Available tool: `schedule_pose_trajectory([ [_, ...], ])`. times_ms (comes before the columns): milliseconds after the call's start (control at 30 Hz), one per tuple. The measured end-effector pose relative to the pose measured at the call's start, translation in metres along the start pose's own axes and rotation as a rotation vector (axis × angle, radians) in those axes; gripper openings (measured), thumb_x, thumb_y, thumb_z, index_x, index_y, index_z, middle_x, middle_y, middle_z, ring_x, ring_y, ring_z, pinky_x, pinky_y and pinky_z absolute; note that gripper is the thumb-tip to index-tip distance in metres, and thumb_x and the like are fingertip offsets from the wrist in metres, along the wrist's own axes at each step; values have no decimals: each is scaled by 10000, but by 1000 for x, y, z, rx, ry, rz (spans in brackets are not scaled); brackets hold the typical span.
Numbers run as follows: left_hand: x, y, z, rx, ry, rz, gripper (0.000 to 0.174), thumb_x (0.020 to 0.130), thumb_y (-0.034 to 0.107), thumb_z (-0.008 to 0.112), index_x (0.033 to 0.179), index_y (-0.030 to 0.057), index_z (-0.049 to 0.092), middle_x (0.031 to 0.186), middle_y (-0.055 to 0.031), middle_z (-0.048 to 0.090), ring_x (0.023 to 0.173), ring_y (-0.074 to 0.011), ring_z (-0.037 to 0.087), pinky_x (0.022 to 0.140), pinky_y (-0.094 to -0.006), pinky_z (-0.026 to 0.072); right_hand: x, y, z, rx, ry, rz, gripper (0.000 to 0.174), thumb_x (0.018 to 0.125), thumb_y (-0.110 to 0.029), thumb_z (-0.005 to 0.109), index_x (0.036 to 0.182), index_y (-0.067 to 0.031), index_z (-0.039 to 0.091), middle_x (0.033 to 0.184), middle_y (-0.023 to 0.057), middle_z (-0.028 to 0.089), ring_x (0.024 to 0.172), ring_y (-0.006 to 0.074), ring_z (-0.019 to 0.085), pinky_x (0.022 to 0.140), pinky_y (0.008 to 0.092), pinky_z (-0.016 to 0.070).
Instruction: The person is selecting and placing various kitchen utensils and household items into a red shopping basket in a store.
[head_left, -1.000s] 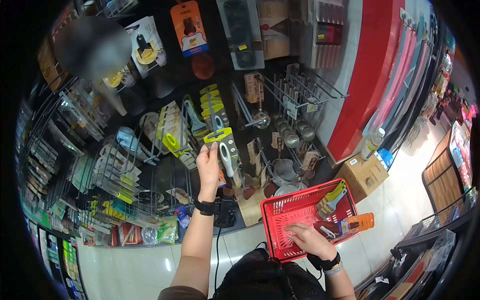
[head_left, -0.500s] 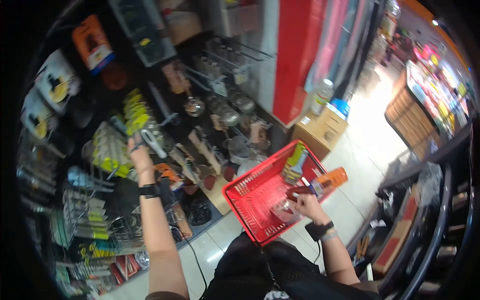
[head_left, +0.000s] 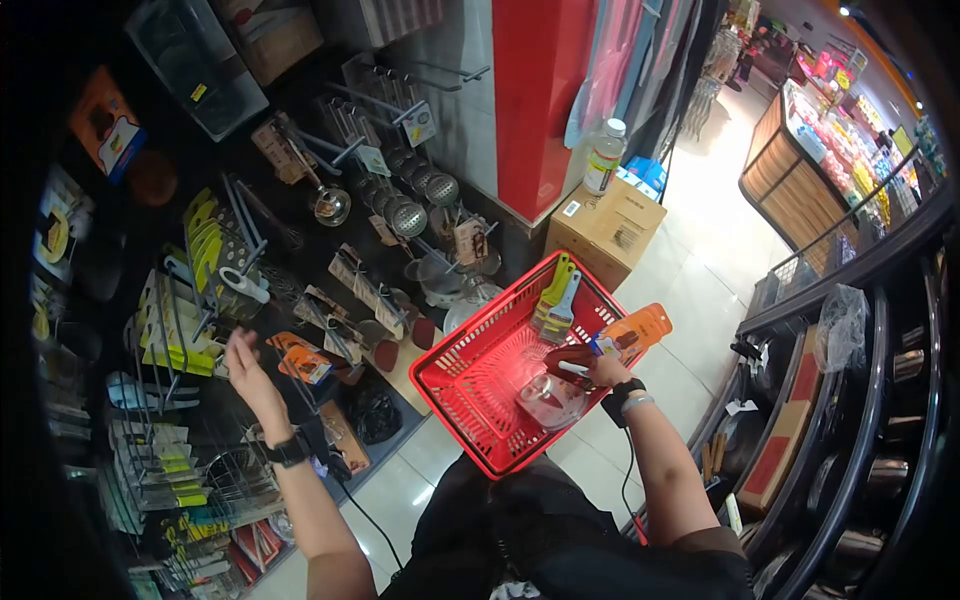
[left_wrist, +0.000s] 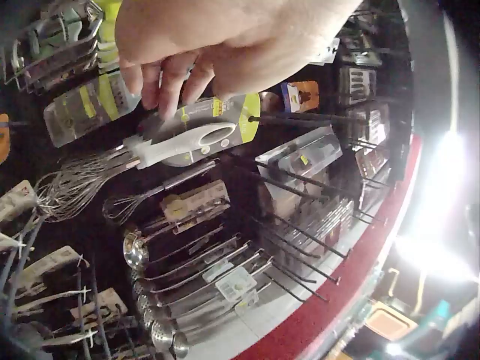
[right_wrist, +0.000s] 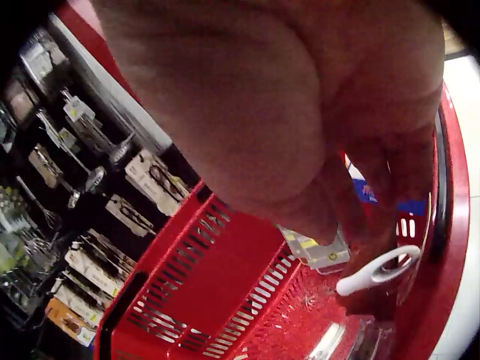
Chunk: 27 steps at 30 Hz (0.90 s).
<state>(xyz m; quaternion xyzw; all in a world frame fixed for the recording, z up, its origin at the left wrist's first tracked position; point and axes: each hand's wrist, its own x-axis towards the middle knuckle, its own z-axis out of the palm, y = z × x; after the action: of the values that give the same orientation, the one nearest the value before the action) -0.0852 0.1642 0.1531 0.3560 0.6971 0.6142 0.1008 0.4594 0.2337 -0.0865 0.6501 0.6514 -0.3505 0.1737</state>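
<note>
My left hand (head_left: 256, 382) reaches toward the utensil rack, fingers loosely extended and holding nothing. In the left wrist view its fingertips hang just above a whisk (left_wrist: 180, 146) with a white handle and a green card. My right hand (head_left: 607, 372) grips the right rim of the red shopping basket (head_left: 455, 412), its fingers partly hidden. Beside that hand an orange-carded pack (head_left: 640, 332) with a dark red part juts over the rim. Inside the basket are green-carded packs (head_left: 560, 300) and a clear round container (head_left: 550, 400). A white looped handle (right_wrist: 379, 271) shows below the right hand.
Skimmers (head_left: 405, 215) and a ladle (head_left: 330, 205) hang on projecting hooks ahead. A cardboard box (head_left: 610, 225) with a bottle (head_left: 605, 155) on it stands past the basket. Dark shelving (head_left: 850, 450) runs along the right. A cable (head_left: 365, 515) trails from the left wrist.
My view has turned to the right. The left hand has drawn back from the whisk and its card. The right hand has gone from over the basket's inside to its rim, uncovering the clear container.
</note>
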Motion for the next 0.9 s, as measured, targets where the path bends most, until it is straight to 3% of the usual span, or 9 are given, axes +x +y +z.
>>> schedule_pose_trajectory([
  [100, -35, 1, -11, 101, -158, -31, 342, 973, 258, 426, 975, -23, 622, 896, -44, 641, 845, -101, 562, 774, -267, 423, 12, -11, 7, -8, -22, 113, 349, 760, -272, 602, 1012, -38, 661, 965, 201, 653, 921, 323, 633, 787, 404, 504],
  [167, -48, 1, -24, 194, -305, -41, 303, 964, 234, 453, 1015, -16, 617, 833, -29, 641, 790, -88, 559, 733, -234, 418, 20, -13, 12, -54, -17, 78, 354, 771, -278, 607, 1034, -47, 660, 987, 202, 649, 925, 314, 636, 792, 402, 505],
  [233, -59, 5, -34, 237, -395, -58, 265, 951, 200, 479, 986, -22, 620, 816, -25, 635, 765, -85, 560, 708, -229, 429, 27, -15, 11, -41, -62, 143, 415, 822, -359, 531, 1069, -45, 646, 1095, 198, 610, 1040, 321, 584, 887, 403, 459],
  [500, -93, 14, -45, 406, -499, -186, 188, 915, 142, 536, 968, -16, 623, 803, -37, 648, 742, -86, 582, 680, -228, 450, 40, -21, 28, 214, -59, 219, 490, 844, -441, 495, 1106, -49, 629, 1155, 203, 584, 1097, 335, 555, 936, 405, 436],
  [567, -102, -4, -38, 320, -495, -113, 169, 899, 127, 553, 980, -2, 626, 807, -51, 662, 741, -99, 604, 668, -238, 463, 41, -25, 20, 107, -14, 92, 555, 822, -511, 529, 1087, -34, 632, 1130, 210, 593, 1071, 334, 569, 914, 406, 452],
  [633, -111, -12, -27, 306, -576, -107, 165, 883, 117, 569, 987, 6, 631, 819, -77, 669, 750, -115, 622, 657, -240, 467, 56, -25, 23, 118, 55, -36, 527, 808, -486, 576, 1034, -15, 647, 1077, 220, 611, 1036, 331, 587, 892, 405, 469],
  [700, -121, 4, -4, 314, -657, -77, 163, 871, 121, 578, 967, 4, 636, 833, -90, 670, 762, -132, 640, 657, -248, 475, 45, -47, 6, 24, 127, -75, 383, 796, -299, 593, 989, 28, 642, 1015, 228, 628, 998, 339, 603, 876, 398, 479],
  [800, -137, 16, 30, 332, -868, 21, 195, 865, 141, 583, 985, -8, 624, 874, -109, 666, 807, -185, 639, 710, -278, 482, 7, -81, -29, -10, 228, -121, 308, 779, -249, 578, 925, 9, 659, 952, 217, 645, 924, 338, 631, 856, 428, 474],
  [900, -158, 20, 67, 252, -1009, 119, 230, 843, 158, 607, 1011, 2, 621, 895, -138, 656, 822, -260, 637, 717, -314, 490, -37, -110, -62, -297, 376, -366, 155, 717, -156, 568, 764, -46, 666, 812, 171, 662, 786, 288, 657, 813, 395, 430],
])
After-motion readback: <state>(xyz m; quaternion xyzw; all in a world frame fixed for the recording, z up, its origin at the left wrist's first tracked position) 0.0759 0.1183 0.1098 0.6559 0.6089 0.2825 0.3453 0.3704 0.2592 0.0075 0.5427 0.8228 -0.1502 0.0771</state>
